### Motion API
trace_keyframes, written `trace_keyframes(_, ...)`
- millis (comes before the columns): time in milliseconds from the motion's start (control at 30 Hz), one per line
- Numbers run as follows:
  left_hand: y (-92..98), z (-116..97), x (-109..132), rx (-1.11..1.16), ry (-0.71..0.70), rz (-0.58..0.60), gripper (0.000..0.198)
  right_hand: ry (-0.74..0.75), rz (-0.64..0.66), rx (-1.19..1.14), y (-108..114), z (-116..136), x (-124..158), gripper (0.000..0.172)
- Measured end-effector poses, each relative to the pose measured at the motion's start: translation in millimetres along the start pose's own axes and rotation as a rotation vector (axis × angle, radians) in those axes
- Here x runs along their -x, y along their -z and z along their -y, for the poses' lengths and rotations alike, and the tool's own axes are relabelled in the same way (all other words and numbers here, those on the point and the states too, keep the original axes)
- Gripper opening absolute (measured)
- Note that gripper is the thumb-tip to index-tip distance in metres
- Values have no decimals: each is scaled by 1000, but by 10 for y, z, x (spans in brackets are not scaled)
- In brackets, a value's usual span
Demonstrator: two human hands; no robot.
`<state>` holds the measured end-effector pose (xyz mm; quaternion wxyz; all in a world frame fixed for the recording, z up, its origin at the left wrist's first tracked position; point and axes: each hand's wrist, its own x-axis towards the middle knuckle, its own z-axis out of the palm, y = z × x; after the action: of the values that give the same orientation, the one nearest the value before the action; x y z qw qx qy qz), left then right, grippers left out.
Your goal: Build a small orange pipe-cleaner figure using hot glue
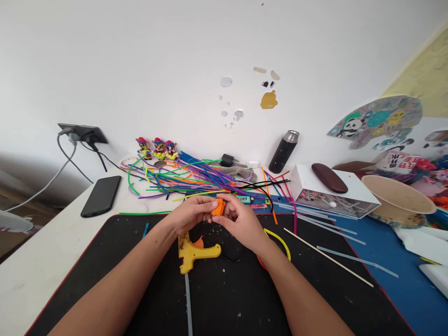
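A small orange piece [219, 207], which looks like coiled pipe cleaner, is held between both hands above the black mat. My left hand [193, 212] pinches it from the left with thumb and fingers. From the other side my right hand [241, 219] closes its fingertips on the same piece. Just below the hands lies a yellow hot glue gun [191, 254], with a translucent glue stick [188, 303] running out of its back end. A yellow pipe cleaner [284, 243] curves beside my right wrist, with a red-orange part partly hidden by the forearm.
Behind the hands spreads a heap of coloured pipe cleaners [206, 172]. A black phone [101, 196] lies at left. Three small figures [159, 148], a black flask [284, 151], a white box [332, 193] and a bowl [395, 198] stand farther back. A wooden stick [329, 257] and loose glue sticks [357, 260] lie right.
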<state>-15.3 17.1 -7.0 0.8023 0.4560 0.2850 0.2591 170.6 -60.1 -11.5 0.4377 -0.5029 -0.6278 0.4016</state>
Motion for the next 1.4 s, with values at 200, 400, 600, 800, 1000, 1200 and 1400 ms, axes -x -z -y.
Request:
trace_keyframes(200, 17, -13, -4, -1, 13, 0, 39, -16, -4, 63, 17, -45, -6, 50)
trace_keyframes(400, 32, -7, -3, 8, 38, -1, 42, -23, 4, 114, 23, -47, -10, 46)
trace_keyframes(600, 37, -1, 2, 54, 37, -11, 40, -29, 23, 106, 25, -15, 12, 49)
trace_keyframes(800, 52, 19, -5, 76, 56, -10, 41, -37, 18, 86, 29, -16, 13, 46)
trace_keyframes(1000, 74, 37, -6, 97, 61, 30, 41, -51, 33, 63, 44, 25, 7, 46)
trace_keyframes(1200, 81, 58, 0, 151, 72, 62, 37, -75, 32, 29, 31, 10, 21, 46)
trace_keyframes(1400, 76, 61, 3, 176, 82, 49, 38, -76, 41, 48, 46, 48, 23, 49)
